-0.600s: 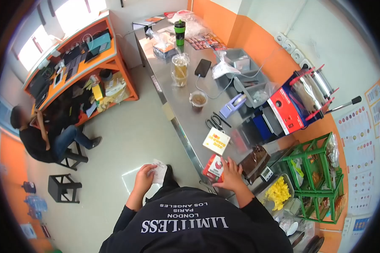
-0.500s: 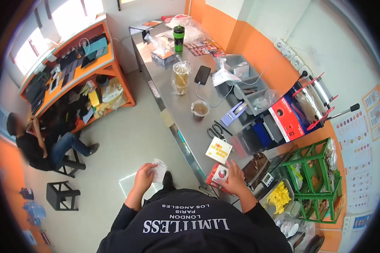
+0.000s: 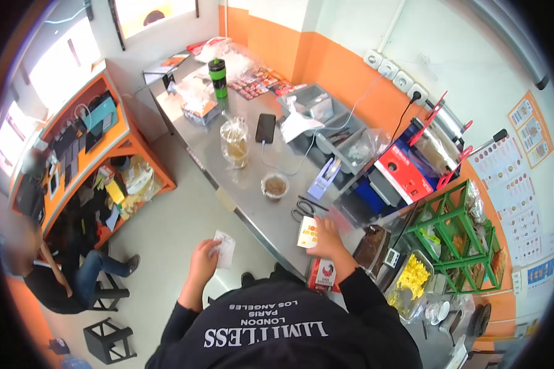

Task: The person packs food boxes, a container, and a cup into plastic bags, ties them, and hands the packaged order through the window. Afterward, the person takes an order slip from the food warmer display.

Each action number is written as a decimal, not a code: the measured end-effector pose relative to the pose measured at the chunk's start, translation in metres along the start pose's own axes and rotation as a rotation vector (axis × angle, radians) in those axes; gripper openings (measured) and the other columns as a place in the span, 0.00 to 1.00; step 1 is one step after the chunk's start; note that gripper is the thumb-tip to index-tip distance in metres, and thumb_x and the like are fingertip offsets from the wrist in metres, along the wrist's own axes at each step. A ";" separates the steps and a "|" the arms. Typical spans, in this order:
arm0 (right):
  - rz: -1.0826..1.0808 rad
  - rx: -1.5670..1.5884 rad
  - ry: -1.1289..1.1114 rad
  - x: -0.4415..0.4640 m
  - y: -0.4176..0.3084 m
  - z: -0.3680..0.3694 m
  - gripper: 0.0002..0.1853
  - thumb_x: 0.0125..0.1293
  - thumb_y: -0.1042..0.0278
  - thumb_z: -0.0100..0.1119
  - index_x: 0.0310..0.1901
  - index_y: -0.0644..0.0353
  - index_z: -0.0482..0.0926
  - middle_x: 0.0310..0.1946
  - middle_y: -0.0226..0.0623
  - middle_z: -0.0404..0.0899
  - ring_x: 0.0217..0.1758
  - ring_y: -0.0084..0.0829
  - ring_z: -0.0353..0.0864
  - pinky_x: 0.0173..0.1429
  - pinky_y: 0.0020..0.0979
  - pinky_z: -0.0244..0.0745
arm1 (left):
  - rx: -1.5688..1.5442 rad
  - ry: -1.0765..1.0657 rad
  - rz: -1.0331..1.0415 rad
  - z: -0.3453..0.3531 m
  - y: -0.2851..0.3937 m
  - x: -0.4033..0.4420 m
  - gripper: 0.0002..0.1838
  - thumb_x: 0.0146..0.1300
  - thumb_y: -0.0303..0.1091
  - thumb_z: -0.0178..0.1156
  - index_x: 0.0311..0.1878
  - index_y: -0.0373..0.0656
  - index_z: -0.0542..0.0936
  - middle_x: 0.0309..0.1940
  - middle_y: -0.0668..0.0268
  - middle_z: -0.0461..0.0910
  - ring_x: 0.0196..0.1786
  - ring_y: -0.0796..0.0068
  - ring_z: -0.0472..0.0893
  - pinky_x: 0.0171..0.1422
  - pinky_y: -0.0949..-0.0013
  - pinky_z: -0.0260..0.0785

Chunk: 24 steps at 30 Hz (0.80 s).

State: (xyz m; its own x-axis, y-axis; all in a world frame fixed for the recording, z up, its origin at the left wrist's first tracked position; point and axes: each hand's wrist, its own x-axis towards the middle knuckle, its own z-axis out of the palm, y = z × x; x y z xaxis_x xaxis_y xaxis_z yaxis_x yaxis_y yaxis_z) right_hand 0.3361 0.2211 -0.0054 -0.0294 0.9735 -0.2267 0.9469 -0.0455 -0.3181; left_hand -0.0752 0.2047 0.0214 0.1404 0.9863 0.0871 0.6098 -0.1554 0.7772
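White slip (image 3: 226,251) in the left hand (image 3: 204,261), printed square (image 3: 308,232) at the right (image 3: 330,241)

The slip is thin paper with faint marks too small to read, pinched along its left edge above the floor, left of the table. The square is white with yellow-orange lettering, at the table's near end; fingers cover its right part. Whether it rests on the surface or is lifted cannot be told.

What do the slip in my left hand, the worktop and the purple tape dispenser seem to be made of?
The slip looks like thin matte paper, with ink-like marks. The worktop appears to be metal, perhaps stainless steel: grey, softly reflective. The tape dispenser is probably smooth plastic, evenly coloured.
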 end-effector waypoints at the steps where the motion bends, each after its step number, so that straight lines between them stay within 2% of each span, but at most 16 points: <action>1: 0.021 0.122 0.041 0.005 0.007 -0.006 0.64 0.34 0.52 0.79 0.75 0.58 0.53 0.64 0.51 0.62 0.72 0.54 0.59 0.71 0.49 0.62 | 0.011 0.019 -0.024 0.000 -0.002 -0.002 0.15 0.60 0.20 0.59 0.51 0.40 0.83 0.51 0.55 0.81 0.53 0.52 0.81 0.57 0.61 0.74; 2: 0.004 0.097 0.231 0.007 0.017 -0.012 0.62 0.35 0.52 0.78 0.74 0.60 0.54 0.60 0.51 0.64 0.69 0.55 0.61 0.69 0.46 0.65 | 0.017 0.041 -0.056 0.003 -0.003 -0.001 0.15 0.60 0.20 0.60 0.51 0.40 0.83 0.51 0.55 0.81 0.53 0.52 0.81 0.58 0.60 0.74; 3: -0.007 0.091 0.228 0.015 0.028 -0.026 0.62 0.35 0.52 0.78 0.74 0.60 0.54 0.60 0.51 0.64 0.69 0.55 0.61 0.69 0.46 0.65 | 0.014 0.051 -0.062 0.006 -0.002 -0.002 0.15 0.60 0.20 0.60 0.51 0.40 0.83 0.51 0.55 0.81 0.53 0.52 0.81 0.58 0.60 0.74; 5: 0.181 0.051 0.257 0.031 0.051 -0.053 0.62 0.37 0.51 0.78 0.74 0.62 0.53 0.61 0.52 0.63 0.69 0.54 0.59 0.70 0.50 0.63 | -0.077 -0.004 -0.194 0.009 -0.002 -0.009 0.16 0.59 0.20 0.60 0.51 0.40 0.83 0.50 0.55 0.81 0.55 0.52 0.80 0.59 0.60 0.73; 8: 0.321 0.029 0.267 0.064 0.091 -0.050 0.64 0.40 0.48 0.79 0.76 0.62 0.50 0.61 0.53 0.62 0.68 0.54 0.60 0.70 0.46 0.64 | -0.063 -0.089 -0.162 0.019 -0.012 -0.012 0.16 0.60 0.21 0.60 0.52 0.41 0.83 0.52 0.55 0.81 0.56 0.52 0.80 0.60 0.61 0.73; 11: 0.248 -0.001 0.263 0.069 0.109 -0.033 0.65 0.42 0.40 0.79 0.76 0.60 0.52 0.72 0.56 0.54 0.76 0.56 0.52 0.74 0.53 0.57 | -0.052 -0.118 -0.137 0.019 0.006 0.002 0.18 0.60 0.21 0.61 0.54 0.42 0.82 0.53 0.56 0.80 0.56 0.52 0.79 0.60 0.61 0.73; 13: 0.213 -0.096 0.250 0.044 0.087 -0.049 0.67 0.40 0.38 0.79 0.77 0.58 0.49 0.77 0.57 0.47 0.80 0.56 0.47 0.76 0.57 0.53 | -0.041 -0.105 -0.155 0.009 0.019 0.013 0.19 0.60 0.21 0.60 0.55 0.42 0.82 0.55 0.56 0.79 0.56 0.52 0.79 0.60 0.61 0.73; 15: 0.212 -0.081 -0.249 -0.003 0.060 -0.080 0.69 0.39 0.38 0.80 0.78 0.57 0.48 0.77 0.57 0.46 0.80 0.57 0.47 0.76 0.61 0.51 | -0.050 -0.049 -0.207 0.003 0.022 0.018 0.18 0.61 0.20 0.60 0.55 0.41 0.82 0.55 0.57 0.79 0.58 0.54 0.79 0.62 0.62 0.72; 17: 0.182 -0.174 -0.813 -0.055 0.051 -0.063 0.70 0.36 0.37 0.81 0.78 0.57 0.49 0.77 0.56 0.47 0.80 0.55 0.48 0.75 0.65 0.50 | -0.045 -0.036 -0.188 0.005 -0.006 0.015 0.19 0.60 0.21 0.60 0.55 0.42 0.81 0.56 0.56 0.78 0.57 0.52 0.79 0.61 0.61 0.73; 18: 0.208 -0.161 -0.823 -0.084 0.047 -0.041 0.70 0.36 0.37 0.81 0.78 0.57 0.49 0.77 0.56 0.47 0.80 0.55 0.48 0.75 0.65 0.50 | -0.036 -0.017 -0.179 0.006 -0.018 0.014 0.19 0.60 0.20 0.60 0.55 0.41 0.81 0.56 0.55 0.78 0.57 0.52 0.79 0.61 0.61 0.73; 20: 0.230 -0.319 -0.440 -0.130 0.038 0.005 0.68 0.36 0.41 0.81 0.77 0.56 0.51 0.72 0.53 0.57 0.76 0.54 0.57 0.72 0.67 0.53 | -0.037 -0.029 -0.172 0.009 -0.030 0.015 0.19 0.60 0.19 0.60 0.55 0.40 0.81 0.55 0.53 0.78 0.58 0.52 0.79 0.62 0.61 0.72; 21: 0.271 -0.317 -0.447 -0.137 0.035 0.012 0.68 0.36 0.41 0.81 0.77 0.56 0.51 0.72 0.53 0.57 0.76 0.54 0.57 0.72 0.67 0.53 | -0.055 -0.065 -0.160 0.011 -0.031 0.018 0.19 0.60 0.19 0.60 0.55 0.40 0.81 0.55 0.53 0.78 0.58 0.52 0.79 0.62 0.61 0.72; 23: 0.122 -0.248 -0.138 -0.139 0.030 0.014 0.64 0.36 0.46 0.80 0.76 0.57 0.53 0.61 0.49 0.67 0.68 0.51 0.65 0.69 0.62 0.58 | -0.069 -0.044 -0.169 0.012 -0.024 0.022 0.19 0.60 0.18 0.59 0.55 0.40 0.81 0.55 0.53 0.78 0.58 0.53 0.79 0.62 0.62 0.72; 24: 0.082 -0.171 -0.085 -0.133 0.025 0.007 0.63 0.36 0.49 0.79 0.75 0.57 0.54 0.57 0.47 0.69 0.65 0.50 0.67 0.67 0.58 0.59 | -0.103 -0.061 -0.189 0.011 -0.016 0.026 0.19 0.61 0.18 0.59 0.55 0.39 0.81 0.55 0.54 0.78 0.58 0.54 0.78 0.62 0.63 0.72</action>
State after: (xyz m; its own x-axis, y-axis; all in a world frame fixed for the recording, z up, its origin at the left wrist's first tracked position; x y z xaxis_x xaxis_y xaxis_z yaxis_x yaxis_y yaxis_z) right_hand 0.3611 0.0886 0.0100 0.0298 0.9453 -0.3249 0.9877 -0.0778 -0.1358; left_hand -0.0734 0.2321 0.0044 0.0795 0.9916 -0.1017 0.5472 0.0419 0.8360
